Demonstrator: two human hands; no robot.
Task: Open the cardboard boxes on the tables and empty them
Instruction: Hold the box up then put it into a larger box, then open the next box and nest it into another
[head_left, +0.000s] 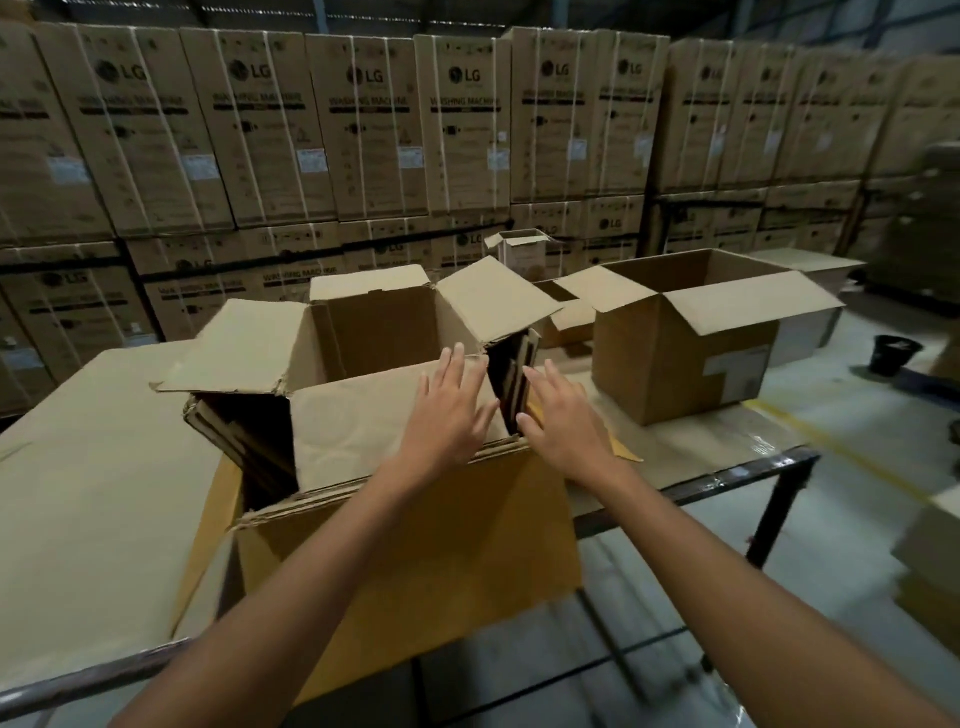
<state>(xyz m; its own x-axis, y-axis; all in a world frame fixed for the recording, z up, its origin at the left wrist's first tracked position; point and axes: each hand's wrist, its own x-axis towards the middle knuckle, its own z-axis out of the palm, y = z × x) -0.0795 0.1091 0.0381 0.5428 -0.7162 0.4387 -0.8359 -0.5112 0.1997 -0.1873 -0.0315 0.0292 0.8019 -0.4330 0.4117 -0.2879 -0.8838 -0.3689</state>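
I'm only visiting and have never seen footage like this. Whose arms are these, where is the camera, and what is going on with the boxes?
There is no machine here: a person wears a camera on the head, looking forward and down, so you see their own bare arms. The left hand lies spread on a cardboard sheet standing in the near open box. The right hand is open beside the box's right edge. Neither hand grips anything. More flat cardboard pieces stand inside. On the table further right stands a second open box; its inside is hidden from here. Behind is a wall of stacked washing machine cartons.
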